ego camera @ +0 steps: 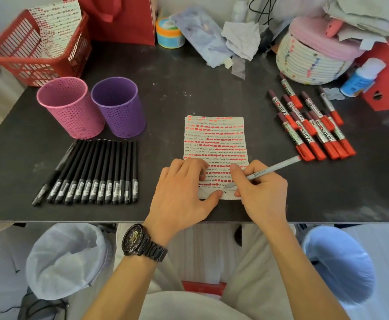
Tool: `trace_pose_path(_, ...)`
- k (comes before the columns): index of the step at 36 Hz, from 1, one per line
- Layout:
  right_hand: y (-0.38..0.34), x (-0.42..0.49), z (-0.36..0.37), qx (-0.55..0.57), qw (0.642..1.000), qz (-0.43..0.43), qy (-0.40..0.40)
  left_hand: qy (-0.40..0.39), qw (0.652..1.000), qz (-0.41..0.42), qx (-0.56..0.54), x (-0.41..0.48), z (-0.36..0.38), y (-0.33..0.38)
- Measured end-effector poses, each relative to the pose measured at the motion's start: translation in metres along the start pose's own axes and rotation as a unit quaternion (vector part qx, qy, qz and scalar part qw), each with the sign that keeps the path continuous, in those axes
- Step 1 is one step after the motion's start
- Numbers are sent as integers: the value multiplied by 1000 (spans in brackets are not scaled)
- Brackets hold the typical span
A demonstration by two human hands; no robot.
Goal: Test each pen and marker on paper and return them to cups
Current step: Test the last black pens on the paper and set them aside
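Now testing a grey pen [272,169] on the paper [214,139].
Right hand [261,188] grips it, tip down; left hand [184,192] presses the sheet flat. Next, probably a cup [119,107].

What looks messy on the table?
The red markers lie jumbled, crossing each other, while the black pens sit in a tidy row. Only the leftmost pen slants away from that row.
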State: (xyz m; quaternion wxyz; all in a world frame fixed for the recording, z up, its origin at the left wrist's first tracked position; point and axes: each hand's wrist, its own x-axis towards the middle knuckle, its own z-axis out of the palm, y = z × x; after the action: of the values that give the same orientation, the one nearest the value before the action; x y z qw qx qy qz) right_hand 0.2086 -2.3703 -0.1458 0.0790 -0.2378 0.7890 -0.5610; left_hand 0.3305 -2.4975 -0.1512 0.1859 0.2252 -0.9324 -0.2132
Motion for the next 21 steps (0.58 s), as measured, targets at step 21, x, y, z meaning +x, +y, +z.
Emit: trace_pose_path(21, -2, 0, 1, 4, 1000, 12, -9, 4, 1000, 1, -8, 0, -1, 1)
